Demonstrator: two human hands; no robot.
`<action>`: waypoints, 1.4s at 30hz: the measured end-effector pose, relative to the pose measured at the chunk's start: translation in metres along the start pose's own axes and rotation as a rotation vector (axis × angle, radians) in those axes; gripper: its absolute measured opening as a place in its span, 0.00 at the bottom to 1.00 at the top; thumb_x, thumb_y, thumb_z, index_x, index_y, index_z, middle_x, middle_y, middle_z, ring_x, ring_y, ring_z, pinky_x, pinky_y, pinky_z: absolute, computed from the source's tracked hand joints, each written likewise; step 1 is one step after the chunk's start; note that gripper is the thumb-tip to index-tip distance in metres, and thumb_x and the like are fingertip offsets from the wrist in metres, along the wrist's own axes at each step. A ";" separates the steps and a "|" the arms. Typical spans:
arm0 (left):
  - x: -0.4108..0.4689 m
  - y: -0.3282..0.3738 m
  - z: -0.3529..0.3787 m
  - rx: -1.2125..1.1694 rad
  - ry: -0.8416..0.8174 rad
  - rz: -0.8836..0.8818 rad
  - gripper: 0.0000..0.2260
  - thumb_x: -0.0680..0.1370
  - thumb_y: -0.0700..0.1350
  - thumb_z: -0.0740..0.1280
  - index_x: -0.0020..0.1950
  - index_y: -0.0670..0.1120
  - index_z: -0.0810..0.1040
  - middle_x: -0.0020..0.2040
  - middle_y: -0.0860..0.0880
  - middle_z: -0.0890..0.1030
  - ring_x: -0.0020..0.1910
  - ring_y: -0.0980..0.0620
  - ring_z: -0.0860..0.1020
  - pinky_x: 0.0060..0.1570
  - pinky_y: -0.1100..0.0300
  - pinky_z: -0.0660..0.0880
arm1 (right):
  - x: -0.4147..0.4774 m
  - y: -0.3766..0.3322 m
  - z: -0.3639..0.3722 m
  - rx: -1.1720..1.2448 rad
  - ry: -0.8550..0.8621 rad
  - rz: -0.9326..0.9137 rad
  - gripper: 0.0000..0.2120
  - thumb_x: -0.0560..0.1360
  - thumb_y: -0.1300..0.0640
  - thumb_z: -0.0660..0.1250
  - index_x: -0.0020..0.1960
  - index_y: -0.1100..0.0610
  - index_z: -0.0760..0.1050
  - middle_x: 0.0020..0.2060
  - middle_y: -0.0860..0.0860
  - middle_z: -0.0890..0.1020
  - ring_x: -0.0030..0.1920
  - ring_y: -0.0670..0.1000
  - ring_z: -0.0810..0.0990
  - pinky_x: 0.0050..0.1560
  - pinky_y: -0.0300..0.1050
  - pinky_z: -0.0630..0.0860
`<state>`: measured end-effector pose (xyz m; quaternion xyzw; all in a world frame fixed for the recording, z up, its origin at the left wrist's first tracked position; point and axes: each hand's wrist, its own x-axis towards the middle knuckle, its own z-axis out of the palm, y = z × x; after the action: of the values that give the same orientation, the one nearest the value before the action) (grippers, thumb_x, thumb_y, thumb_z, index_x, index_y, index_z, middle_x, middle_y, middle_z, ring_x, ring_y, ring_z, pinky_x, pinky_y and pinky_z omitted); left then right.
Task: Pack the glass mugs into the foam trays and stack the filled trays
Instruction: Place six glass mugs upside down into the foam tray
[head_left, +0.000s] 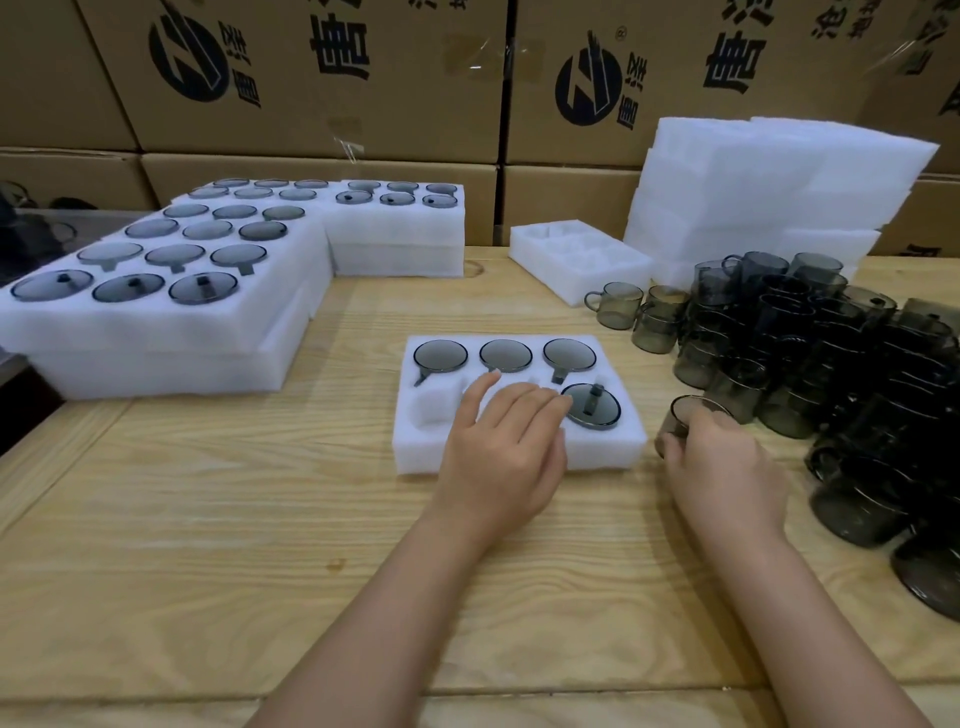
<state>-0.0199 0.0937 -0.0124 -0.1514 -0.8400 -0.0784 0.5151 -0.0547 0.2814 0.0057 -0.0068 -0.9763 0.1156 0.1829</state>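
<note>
**Hands at the tray**

The left hand (506, 447) is resting on the foam tray (415, 457), fingers loosely spread, beside four packed mugs (440, 355) (three behind, one front-right). The right hand (722, 467) is curling around a glass mug (693, 413) on the table (260, 519) — just beside the tray.

The boxes (415, 119) across the top of the frame carry black print. A large 唐 (340, 47) stands upper centre, a second 唐 (735, 62) upper right. Left of each is a round logo (187, 57), the right logo (589, 83) with a small ® (619, 32). The smaller characters are too tilted or cropped to read.
</note>
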 end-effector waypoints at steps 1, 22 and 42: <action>-0.001 -0.001 -0.001 -0.034 0.013 -0.035 0.11 0.75 0.40 0.63 0.52 0.40 0.82 0.48 0.47 0.83 0.48 0.47 0.81 0.60 0.47 0.72 | 0.001 0.000 -0.003 0.034 0.007 0.001 0.03 0.76 0.57 0.63 0.47 0.56 0.72 0.47 0.55 0.78 0.46 0.60 0.75 0.37 0.46 0.64; 0.006 0.000 -0.013 -0.169 -0.040 -0.703 0.28 0.64 0.58 0.70 0.54 0.39 0.77 0.47 0.48 0.82 0.50 0.53 0.76 0.63 0.50 0.67 | -0.005 -0.095 0.003 0.980 0.050 -0.384 0.26 0.66 0.54 0.76 0.61 0.53 0.71 0.55 0.39 0.73 0.55 0.42 0.73 0.54 0.34 0.71; 0.005 -0.001 -0.008 -0.015 -0.096 -0.536 0.24 0.68 0.54 0.61 0.59 0.44 0.79 0.43 0.51 0.83 0.44 0.50 0.81 0.63 0.53 0.65 | 0.004 -0.083 0.005 0.794 -0.195 -0.462 0.21 0.74 0.54 0.68 0.66 0.53 0.70 0.56 0.41 0.75 0.54 0.38 0.71 0.50 0.19 0.61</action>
<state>-0.0159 0.0913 -0.0042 0.0692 -0.8729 -0.2110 0.4345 -0.0577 0.1995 0.0218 0.2921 -0.8451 0.4365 0.0995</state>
